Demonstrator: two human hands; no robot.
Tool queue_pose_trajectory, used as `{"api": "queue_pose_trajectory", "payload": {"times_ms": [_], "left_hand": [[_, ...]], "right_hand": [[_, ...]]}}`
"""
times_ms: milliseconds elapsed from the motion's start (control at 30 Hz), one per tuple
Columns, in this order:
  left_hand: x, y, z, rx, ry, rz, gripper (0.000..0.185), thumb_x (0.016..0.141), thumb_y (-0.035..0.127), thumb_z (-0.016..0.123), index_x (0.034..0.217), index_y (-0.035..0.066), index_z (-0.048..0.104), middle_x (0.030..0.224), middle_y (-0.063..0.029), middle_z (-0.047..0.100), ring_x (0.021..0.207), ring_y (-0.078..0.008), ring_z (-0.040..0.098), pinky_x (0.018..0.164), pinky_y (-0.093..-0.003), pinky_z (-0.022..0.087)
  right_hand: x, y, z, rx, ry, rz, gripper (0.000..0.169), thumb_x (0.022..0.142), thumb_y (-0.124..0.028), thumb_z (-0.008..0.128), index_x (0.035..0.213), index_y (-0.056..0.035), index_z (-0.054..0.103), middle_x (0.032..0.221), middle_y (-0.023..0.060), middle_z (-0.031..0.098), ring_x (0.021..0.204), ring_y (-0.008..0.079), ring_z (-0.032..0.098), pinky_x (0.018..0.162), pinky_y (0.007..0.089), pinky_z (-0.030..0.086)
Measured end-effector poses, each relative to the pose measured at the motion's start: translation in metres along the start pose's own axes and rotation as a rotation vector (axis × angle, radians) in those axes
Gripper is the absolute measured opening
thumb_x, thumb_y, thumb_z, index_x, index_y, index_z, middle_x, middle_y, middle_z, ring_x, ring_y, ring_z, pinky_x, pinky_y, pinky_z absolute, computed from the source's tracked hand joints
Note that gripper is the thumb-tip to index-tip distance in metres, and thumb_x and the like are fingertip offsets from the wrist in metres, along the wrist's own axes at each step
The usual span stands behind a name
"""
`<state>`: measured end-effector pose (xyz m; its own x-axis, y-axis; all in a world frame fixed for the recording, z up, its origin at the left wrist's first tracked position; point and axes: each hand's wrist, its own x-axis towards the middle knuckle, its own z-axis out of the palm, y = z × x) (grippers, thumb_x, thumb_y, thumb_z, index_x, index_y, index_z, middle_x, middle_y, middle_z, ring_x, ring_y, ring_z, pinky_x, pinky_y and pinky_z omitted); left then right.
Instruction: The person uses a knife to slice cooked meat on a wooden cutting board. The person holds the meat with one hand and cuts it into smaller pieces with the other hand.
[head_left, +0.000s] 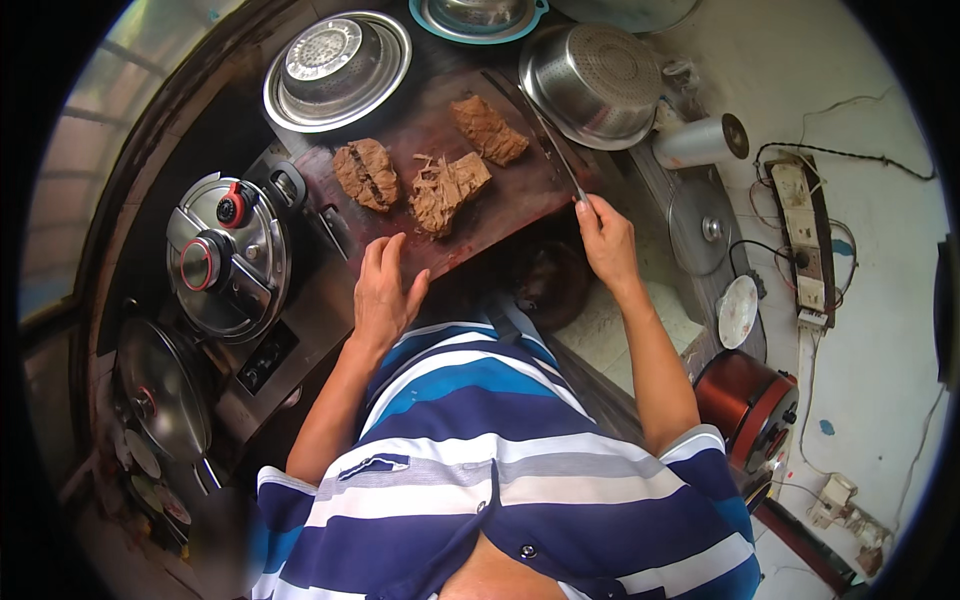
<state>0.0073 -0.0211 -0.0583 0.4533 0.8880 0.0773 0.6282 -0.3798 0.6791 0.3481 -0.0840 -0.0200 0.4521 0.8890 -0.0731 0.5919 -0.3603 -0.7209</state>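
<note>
My right hand (606, 238) grips the handle of a knife (555, 142) at the right side of a dark reddish cutting board (300, 161). The blade appears nearly edge-on and points away from me. Three chunks of brown, cooked-looking meat lie on the board. The nearest meat chunk (442, 196) is torn into loose fibres. To its left sits a rounder meat chunk (366, 175) with a dark groove, and behind to the right an oblong meat chunk (489, 130). Over the board's near edge hovers my left hand (384, 289), empty, fingers apart and clear of the meat.
A pressure cooker (232, 262) and a lidded wok (161, 390) stand on the left. Upturned steel basins (330, 67) and a perforated steel pot (600, 82) border the board's far side. A glass lid (697, 225), a red cooker (742, 409) and a wall power strip (799, 217) are on the right.
</note>
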Motion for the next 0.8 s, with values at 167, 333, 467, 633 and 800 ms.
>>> {"api": "queue_pose_trajectory", "payload": {"times_ms": [167, 333, 467, 633, 800], "left_hand": [[-0.013, -0.009, -0.006, -0.012, 0.004, 0.058, 0.060, 0.088, 0.015, 0.081, 0.140, -0.002, 0.057, 0.131, -0.0237, 0.059, 0.116, -0.0441, 0.063, 0.095, -0.0477, 0.056], [-0.018, -0.011, -0.012, -0.021, 0.007, 0.068, 0.058, 0.088, 0.014, 0.081, 0.139, -0.002, 0.057, 0.130, -0.0231, 0.059, 0.113, -0.0436, 0.064, 0.094, -0.0472, 0.057], [-0.017, -0.012, -0.013, -0.029, 0.028, 0.063, 0.058, 0.089, 0.014, 0.081, 0.139, -0.002, 0.057, 0.129, -0.0232, 0.059, 0.113, -0.0436, 0.064, 0.093, -0.0475, 0.057], [-0.008, -0.004, -0.013, -0.006, 0.084, 0.094, 0.058, 0.089, 0.014, 0.082, 0.140, -0.001, 0.058, 0.129, -0.0230, 0.061, 0.110, -0.0418, 0.067, 0.094, -0.0454, 0.057], [0.003, 0.008, -0.011, -0.025, 0.054, 0.058, 0.058, 0.089, 0.013, 0.080, 0.140, -0.002, 0.057, 0.130, -0.0247, 0.061, 0.117, -0.0444, 0.064, 0.098, -0.0476, 0.055]], "right_hand": [[0.016, 0.003, 0.010, -0.061, -0.006, 0.016, 0.039, 0.109, -0.038, 0.057, 0.118, -0.0026, 0.071, 0.087, 0.0251, 0.070, 0.085, 0.0462, 0.070, 0.075, 0.0467, 0.053], [0.030, 0.009, 0.016, -0.085, -0.014, 0.014, 0.038, 0.108, -0.039, 0.057, 0.113, -0.0031, 0.071, 0.085, 0.0254, 0.069, 0.086, 0.0493, 0.068, 0.076, 0.0504, 0.052], [0.032, 0.001, 0.013, -0.087, -0.038, 0.038, 0.038, 0.108, -0.039, 0.058, 0.111, -0.0036, 0.071, 0.084, 0.0255, 0.068, 0.086, 0.0494, 0.068, 0.076, 0.0507, 0.052], [0.041, 0.010, 0.013, -0.072, -0.095, 0.029, 0.038, 0.107, -0.039, 0.059, 0.110, -0.0035, 0.072, 0.083, 0.0254, 0.068, 0.085, 0.0482, 0.068, 0.076, 0.0497, 0.052], [0.042, 0.014, 0.018, -0.022, -0.099, -0.002, 0.038, 0.107, -0.039, 0.059, 0.109, -0.0032, 0.072, 0.083, 0.0244, 0.067, 0.083, 0.0470, 0.068, 0.076, 0.0486, 0.052]]}}
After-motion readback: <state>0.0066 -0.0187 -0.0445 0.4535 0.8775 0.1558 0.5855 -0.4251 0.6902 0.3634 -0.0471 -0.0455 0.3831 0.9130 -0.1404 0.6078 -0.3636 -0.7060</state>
